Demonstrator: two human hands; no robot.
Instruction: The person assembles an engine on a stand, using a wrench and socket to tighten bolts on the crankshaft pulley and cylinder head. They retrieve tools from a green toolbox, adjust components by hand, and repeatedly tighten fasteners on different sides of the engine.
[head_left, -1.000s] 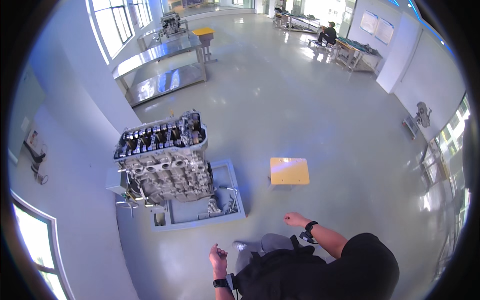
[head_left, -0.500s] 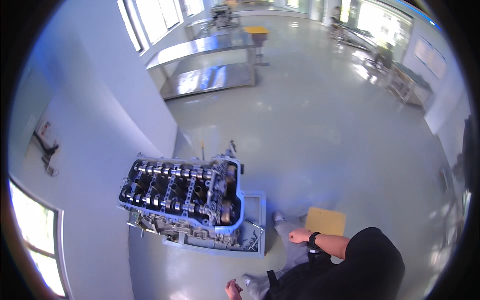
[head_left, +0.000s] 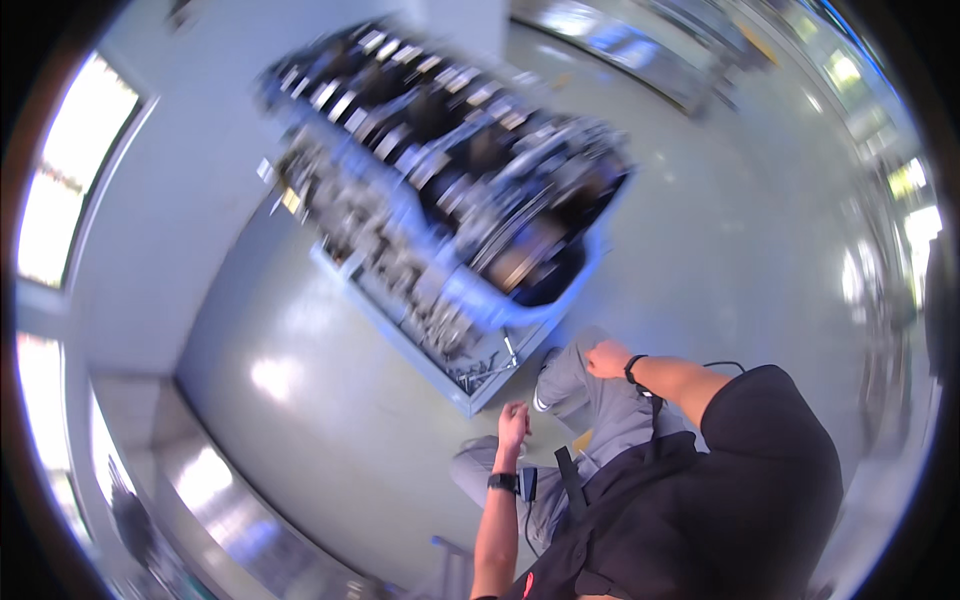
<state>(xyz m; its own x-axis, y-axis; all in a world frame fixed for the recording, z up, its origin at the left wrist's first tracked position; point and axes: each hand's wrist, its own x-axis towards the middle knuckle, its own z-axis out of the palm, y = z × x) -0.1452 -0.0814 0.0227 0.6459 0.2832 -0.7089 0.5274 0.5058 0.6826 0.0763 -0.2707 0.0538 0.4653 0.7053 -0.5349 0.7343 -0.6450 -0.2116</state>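
Note:
An engine (head_left: pixel 400 170) with its top uncovered stands ahead of me, blurred by motion; its camshafts and a blue-grey upper rim show. Below it is a grey metal stand (head_left: pixel 385 325) with a raised edge, and several small metal tools (head_left: pixel 485 372) lie in its near corner. My left hand (head_left: pixel 514 425) is just short of that corner, fingers curled, touching neither stand nor engine. My right hand (head_left: pixel 606 358) is a loose fist over my right leg, right of the stand. Nothing sticks out of either hand.
A steel bench (head_left: pixel 620 50) stands at the far end. Windows (head_left: pixel 75 180) line the wall on the left, with a low shiny surface (head_left: pixel 230 500) at lower left. A small yellow patch (head_left: pixel 582 440) shows between my legs. Grey floor (head_left: pixel 720 230) stretches away on the right.
The view has turned and come nearer to the engine, which now looks larger, higher and tilted. My left forearm has come further into view. The yellow square top on the right is no longer seen there.

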